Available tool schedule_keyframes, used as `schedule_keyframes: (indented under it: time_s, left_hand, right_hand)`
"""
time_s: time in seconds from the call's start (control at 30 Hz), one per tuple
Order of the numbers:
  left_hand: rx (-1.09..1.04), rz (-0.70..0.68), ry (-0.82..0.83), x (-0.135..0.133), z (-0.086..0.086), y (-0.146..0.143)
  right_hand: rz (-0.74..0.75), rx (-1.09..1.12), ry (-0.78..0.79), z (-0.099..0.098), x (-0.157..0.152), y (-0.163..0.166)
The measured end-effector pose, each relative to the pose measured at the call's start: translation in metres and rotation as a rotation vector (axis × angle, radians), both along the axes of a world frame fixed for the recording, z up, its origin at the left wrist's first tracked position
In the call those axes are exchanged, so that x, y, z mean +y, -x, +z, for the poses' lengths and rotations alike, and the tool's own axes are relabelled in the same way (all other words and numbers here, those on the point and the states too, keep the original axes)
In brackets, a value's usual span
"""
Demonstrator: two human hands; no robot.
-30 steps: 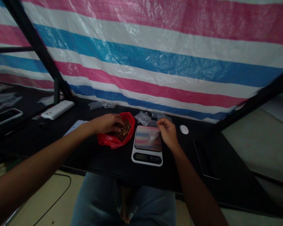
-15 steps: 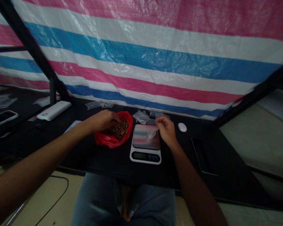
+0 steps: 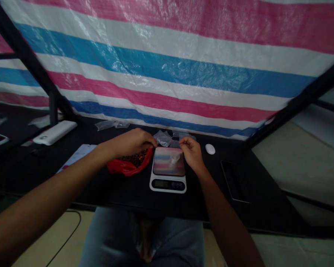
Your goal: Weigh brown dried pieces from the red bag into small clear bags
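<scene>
My left hand (image 3: 140, 142) reaches across a red plastic bag (image 3: 125, 170) full of small brown bean-like pieces (image 3: 137, 158). Its fingers are pinched near the back left corner of a white digital kitchen scale (image 3: 168, 185); anything between them is too small to name. By the scale's back right corner, my right hand (image 3: 192, 150) is also closed in a pinch, and what it holds cannot be made out. A small whitish translucent shape (image 3: 174, 158) shows on the scale's shiny plate; whether it is an object or a reflection is unclear.
Clear plastic bags (image 3: 163, 138) lie behind the scale. To the right are a white oval object (image 3: 210, 149) and a dark phone-like slab (image 3: 235, 181). A white device (image 3: 55, 132) and a printed sheet (image 3: 78, 157) lie left. A striped plastic sheet (image 3: 161, 85) hangs behind.
My left hand has moved right, from the brown pieces in the red bag to the scale's back left corner. My right hand stays pinched beside the scale. The view has shifted slightly.
</scene>
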State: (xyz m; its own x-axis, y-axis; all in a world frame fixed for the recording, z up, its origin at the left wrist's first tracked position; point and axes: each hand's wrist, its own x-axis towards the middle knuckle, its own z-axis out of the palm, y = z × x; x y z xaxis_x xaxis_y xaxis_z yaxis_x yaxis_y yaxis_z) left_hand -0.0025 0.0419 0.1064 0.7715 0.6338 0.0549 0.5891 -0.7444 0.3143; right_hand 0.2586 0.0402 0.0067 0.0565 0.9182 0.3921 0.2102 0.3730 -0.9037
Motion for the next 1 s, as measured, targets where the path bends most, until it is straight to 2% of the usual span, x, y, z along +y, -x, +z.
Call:
schedule_keyframes:
  time_s: [0.17, 0.33, 0.53, 0.7, 0.87, 1.0]
  left_hand:
    - [-0.067, -0.174, -0.011, -0.002, 0.004, -0.052]
    - [0.102, -0.201, -0.025, 0.001, 0.001, -0.083]
    - [0.218, -0.219, -0.083, 0.003, 0.001, -0.091]
    - [0.187, -0.261, -0.012, 0.005, -0.001, -0.091]
    - [0.137, -0.196, 0.019, 0.006, -0.004, -0.092]
    - [0.1, -0.215, 0.015, 0.008, -0.008, -0.093]
  right_hand:
    - [-0.006, -0.003, 0.015, -0.001, 0.002, -0.004]
    - [-0.005, 0.005, 0.003, -0.004, 0.005, -0.007]
    - [-0.006, 0.023, -0.008, -0.003, 0.006, -0.007]
    - [-0.006, 0.009, -0.014, 0.002, 0.003, -0.006]
    - [-0.009, -0.007, -0.003, 0.005, 0.0, -0.005]
    - [-0.008, 0.015, 0.02, 0.006, 0.0, -0.004]
